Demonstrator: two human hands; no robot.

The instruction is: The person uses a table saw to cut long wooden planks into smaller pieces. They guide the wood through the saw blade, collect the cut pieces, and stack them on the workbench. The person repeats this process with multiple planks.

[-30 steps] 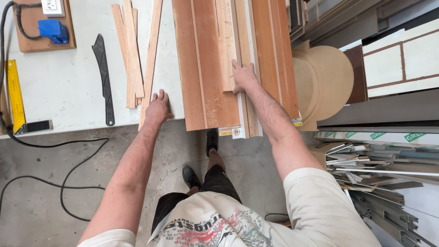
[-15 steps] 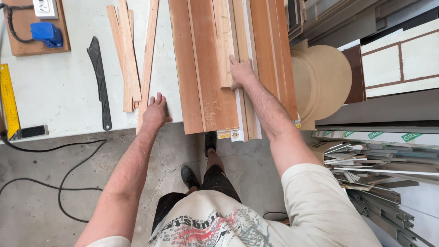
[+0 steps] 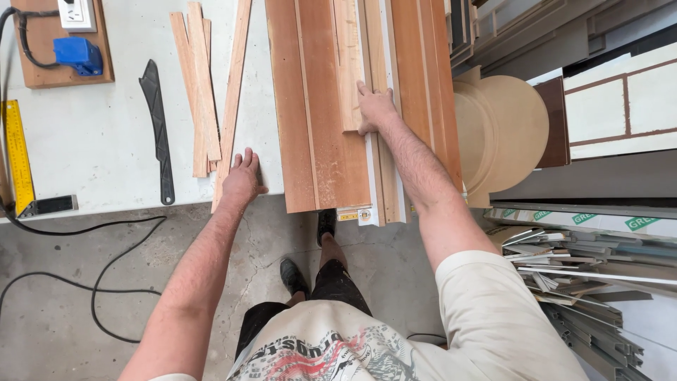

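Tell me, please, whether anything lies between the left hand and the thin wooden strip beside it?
Nothing visible does: the left hand rests on the white table with its fingers right against the long thin strip.

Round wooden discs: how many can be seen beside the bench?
2: one larger round disc leaning right of the stacked boards, and a smaller disc overlapping in front of it; more may be hidden behind.

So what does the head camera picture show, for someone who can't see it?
Seen from above, a person's right hand presses on a stack of reddish wooden boards on a white workbench, while the left hand rests flat beside thin wood strips. A black saw-like tool and a yellow square lie to the left.
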